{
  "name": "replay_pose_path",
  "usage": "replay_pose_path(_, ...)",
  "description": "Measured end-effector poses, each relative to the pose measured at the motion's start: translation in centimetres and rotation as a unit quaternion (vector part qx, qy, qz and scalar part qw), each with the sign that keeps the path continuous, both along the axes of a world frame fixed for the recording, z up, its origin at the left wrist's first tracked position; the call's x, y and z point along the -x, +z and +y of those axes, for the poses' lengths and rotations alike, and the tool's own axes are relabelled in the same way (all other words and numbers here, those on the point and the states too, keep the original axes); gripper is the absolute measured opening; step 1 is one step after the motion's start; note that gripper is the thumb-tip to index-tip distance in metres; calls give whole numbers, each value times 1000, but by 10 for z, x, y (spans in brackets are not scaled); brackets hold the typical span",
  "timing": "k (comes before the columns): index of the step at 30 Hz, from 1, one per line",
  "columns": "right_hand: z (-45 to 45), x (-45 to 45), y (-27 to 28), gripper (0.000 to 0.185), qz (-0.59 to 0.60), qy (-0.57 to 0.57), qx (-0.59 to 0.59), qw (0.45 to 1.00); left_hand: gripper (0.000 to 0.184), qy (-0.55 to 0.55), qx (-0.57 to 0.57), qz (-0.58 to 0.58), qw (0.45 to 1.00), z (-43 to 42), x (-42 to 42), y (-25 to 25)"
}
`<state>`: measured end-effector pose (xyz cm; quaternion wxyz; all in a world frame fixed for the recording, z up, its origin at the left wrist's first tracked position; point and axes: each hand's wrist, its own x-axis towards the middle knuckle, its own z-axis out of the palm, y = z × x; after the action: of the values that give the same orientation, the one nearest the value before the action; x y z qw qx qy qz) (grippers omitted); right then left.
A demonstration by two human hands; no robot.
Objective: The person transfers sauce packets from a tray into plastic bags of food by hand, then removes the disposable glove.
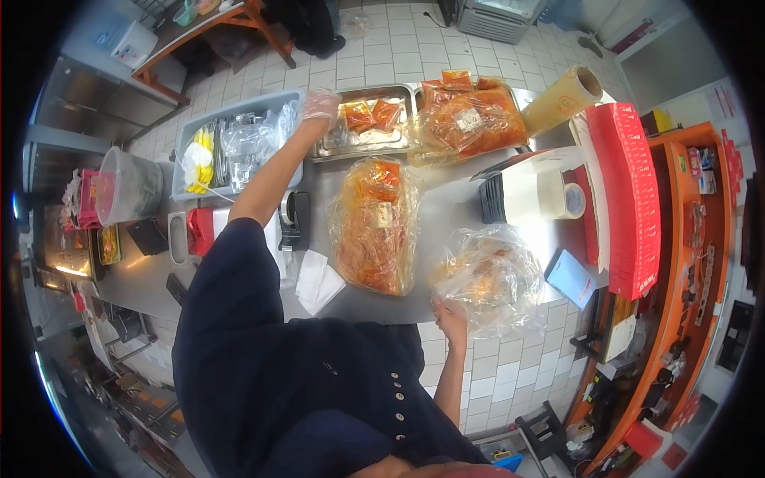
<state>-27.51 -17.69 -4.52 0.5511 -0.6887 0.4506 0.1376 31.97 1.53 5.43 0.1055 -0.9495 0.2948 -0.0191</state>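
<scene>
My left hand [321, 105], in a clear plastic glove, reaches to the far side of the table, between a grey-blue bin [187, 143] and a metal tray [362, 151]; its fingers are too blurred to read. Red-orange sauce packets [372, 116] lie in the tray. My right hand [451, 318], at the table's near edge, is closed on the edge of a crumpled clear plastic bag [498, 275]. Between my arms lies a large clear bag of orange-red food [374, 247], with a sauce packet [384, 173] and a pale label on it.
Another bag of red-orange food [478, 115] sits at the back right, beside a roll of plastic wrap [567, 95]. A stack of red boxes [633, 199], a tape roll [574, 201] and a blue packet [570, 277] stand right. White papers [317, 283] and a tape dispenser [296, 223] lie left of centre.
</scene>
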Motion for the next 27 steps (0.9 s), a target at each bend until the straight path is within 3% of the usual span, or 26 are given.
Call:
replay_pose_path(2, 1, -3, 0, 43, 2, -7, -11, 1000, 20, -17, 47, 42, 998, -2, -10, -29)
replay_pose_path(3, 1, -3, 0, 44, 8, -18, -24, 1000, 35, 84, 109, 134, 981, -13, -14, -41)
replay_pose_path(4, 0, -2, 0, 44, 17, -28, -36, 999, 35, 90, 113, 133, 981, -21, -9, -50)
replay_pose_path(5, -1, -1, 0, 44, 16, -20, -33, 999, 46, 170, 156, 132, 964, -29, -3, -57)
replay_pose_path(6, -1, -1, 0, 45, 21, -23, -36, 999, 57, 250, 199, 128, 939, -36, 4, -53)
replay_pose_path(9, -2, -2, -1, 48, 33, -6, -29, 999, 71, 356, 213, 167, 894, -62, 26, -22)
replay_pose_path(12, -7, -8, 2, 51, 53, 15, -21, 998, 66, 397, 220, 193, 870, -65, 12, -50)
replay_pose_path(13, -6, -9, 5, 51, 47, 2, -41, 998, 53, 399, 220, 188, 870, -64, 12, -55)
replay_pose_path(14, -6, -7, 7, 51, 43, -13, -61, 997, 53, 401, 226, 190, 867, -61, -2, -79)
replay_pose_path(16, -8, -4, 6, 50, 37, 3, -57, 998, 43, 308, 209, 136, 918, -55, -36, -145)
replay_pose_path(18, -6, -6, 6, 47, 33, -9, -68, 997, 36, 303, 229, 123, 917, -49, -23, -105)
replay_pose_path(20, -5, -5, 2, 46, 33, -9, -68, 997, 34, 298, 320, 69, 897, -36, -19, -84)
replay_pose_path(22, -6, -5, 1, 45, 34, -10, -70, 997, 33, 296, 412, 122, 853, -3, -80, -164)
replay_pose_path(23, -7, -6, 2, 44, 28, -7, -69, 997, 32, 196, 225, 59, 953, 8, -84, -152)
replay_pose_path(24, -6, -5, 2, 43, 22, -4, -68, 997, 30, 83, 25, -9, 996, 15, -86, -130)
replay_pose_path(25, -6, -3, -1, 43, 21, -7, -72, 997, 29, 170, 203, 80, 961, 13, -62, -93)
replay_pose_path(26, -7, -1, -3, 43, 14, 2, -71, 997, 28, 245, 388, 133, 878, 11, -35, -51)
replay_pose_path(27, -8, -1, -6, 42, 5, 12, -67, 998, 27, 209, 286, 105, 929, 9, -22, -22)
